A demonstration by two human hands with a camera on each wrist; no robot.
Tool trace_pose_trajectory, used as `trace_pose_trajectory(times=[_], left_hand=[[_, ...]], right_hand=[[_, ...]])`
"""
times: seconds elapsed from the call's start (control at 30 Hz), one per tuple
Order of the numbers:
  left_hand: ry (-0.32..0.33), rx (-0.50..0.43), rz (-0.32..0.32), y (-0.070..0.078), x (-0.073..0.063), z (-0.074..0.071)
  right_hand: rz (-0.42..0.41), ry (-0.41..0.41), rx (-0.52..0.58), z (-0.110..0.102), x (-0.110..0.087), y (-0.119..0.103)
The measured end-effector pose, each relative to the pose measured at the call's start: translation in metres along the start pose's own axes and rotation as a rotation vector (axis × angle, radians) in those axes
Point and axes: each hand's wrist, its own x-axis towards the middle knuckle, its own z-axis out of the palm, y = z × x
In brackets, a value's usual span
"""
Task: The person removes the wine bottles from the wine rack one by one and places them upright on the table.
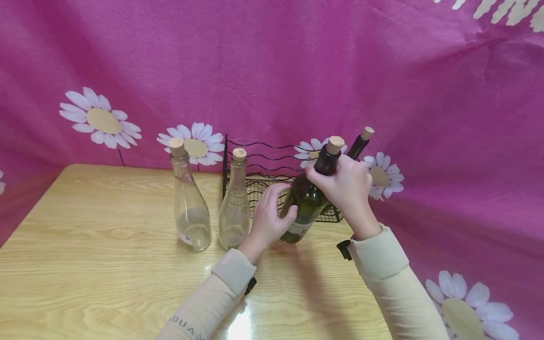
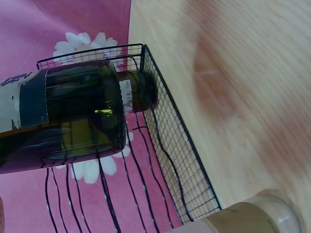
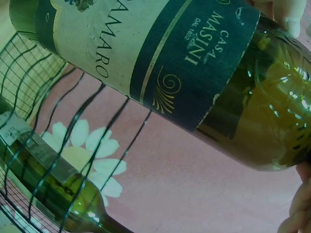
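Observation:
My right hand grips a dark green wine bottle at its neck and shoulder. The bottle leans, its corked top to the right and its base toward the left and front. "CASA MASINI" reads on its label in the right wrist view. Beside the bottle's body is my left hand, fingers curved and thumb spread, with a gap around the glass. Behind them stands a black wire rack with wavy bars. A second corked green bottle is in its right end, mostly hidden by my right hand in the head view.
Two clear corked bottles, a left one and a right one, stand on the wooden table left of my hands. The right one is close to the rack's left end. A pink flowered cloth hangs right behind the table.

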Motion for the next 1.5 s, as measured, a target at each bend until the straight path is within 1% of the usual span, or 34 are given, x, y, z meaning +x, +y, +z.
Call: trace_pose_trajectory(times=[0.17,0.23,0.33,0.5,0.63,0.83,0.93,1.03,1.1,1.23,1.5], left_hand=[[-0.025,0.013,-0.042,-0.003,-0.005,-0.002],[-0.043,0.014,-0.065,-0.004,-0.006,-0.003],[-0.062,0.021,-0.087,-0.005,-0.008,-0.004],[-0.069,0.047,-0.092,-0.008,-0.010,-0.007],[-0.059,0.084,-0.090,-0.011,-0.012,-0.008],[-0.053,0.106,-0.091,-0.010,-0.014,-0.009],[-0.026,0.122,-0.090,-0.009,-0.016,-0.009],[0.022,0.148,-0.083,-0.007,-0.019,-0.008],[0.057,0.169,-0.079,-0.006,-0.023,-0.006],[0.108,0.207,-0.083,-0.006,-0.030,-0.003],[0.159,0.241,-0.080,-0.008,-0.037,-0.003]], right_hand=[[0.001,-0.028,0.015,0.007,-0.003,0.000],[-0.002,-0.023,0.018,0.010,-0.004,0.000],[-0.022,0.007,0.023,0.016,-0.007,0.002],[-0.040,0.039,0.046,0.025,-0.011,0.004],[-0.029,0.041,0.049,0.032,-0.013,0.004],[-0.027,0.047,0.045,0.039,-0.016,0.003],[-0.018,0.045,0.045,0.043,-0.018,0.002],[-0.017,0.038,0.051,0.048,-0.020,0.003],[-0.022,0.034,0.056,0.052,-0.022,0.004],[-0.037,0.038,0.048,0.060,-0.026,0.006],[-0.023,0.031,0.032,0.070,-0.031,0.004]])
